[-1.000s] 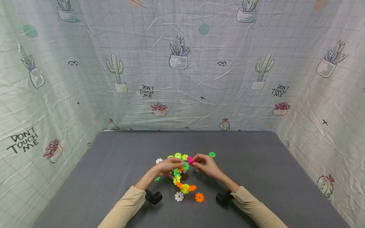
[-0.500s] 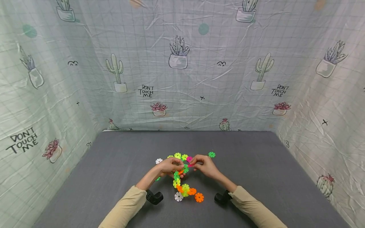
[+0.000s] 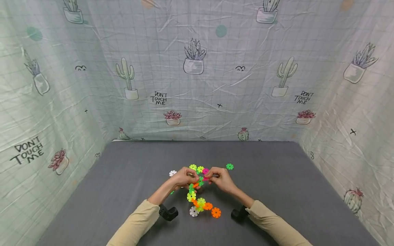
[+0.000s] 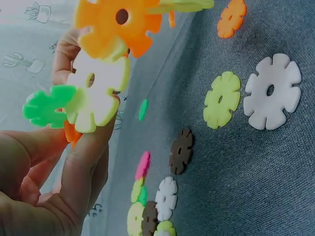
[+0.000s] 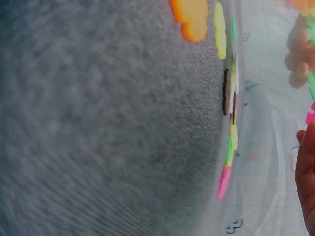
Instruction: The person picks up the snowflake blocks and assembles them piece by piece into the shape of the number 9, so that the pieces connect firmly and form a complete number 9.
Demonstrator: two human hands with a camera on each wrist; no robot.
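Observation:
My left hand (image 3: 184, 177) grips a chain of slotted snowflake discs above the table. In the left wrist view an orange disc (image 4: 142, 32), a pale yellow disc (image 4: 106, 101) and a green disc (image 4: 47, 107) of that chain interlock at the fingers. Its lower end, with a yellow disc (image 3: 191, 196), hangs towards me. Facing it, my right hand (image 3: 222, 179) pinches a pink disc (image 5: 310, 118) against the chain's green disc (image 3: 201, 181). The fingers hide most of the pink disc, so how far the slots engage cannot be seen.
Loose discs lie around on the grey table (image 3: 261, 177): a white one (image 3: 194, 212), an orange one (image 3: 216, 212), a green one (image 3: 230, 166) and a brown one (image 4: 182, 151). Several more lie behind the hands. A patterned curtain (image 3: 215, 119) encloses the table's far side and flanks.
The right hand has shifted slightly left with the pink disc, closer to the left hand. The chain's lower end has dipped a little and tilted. Both hands keep their hold.

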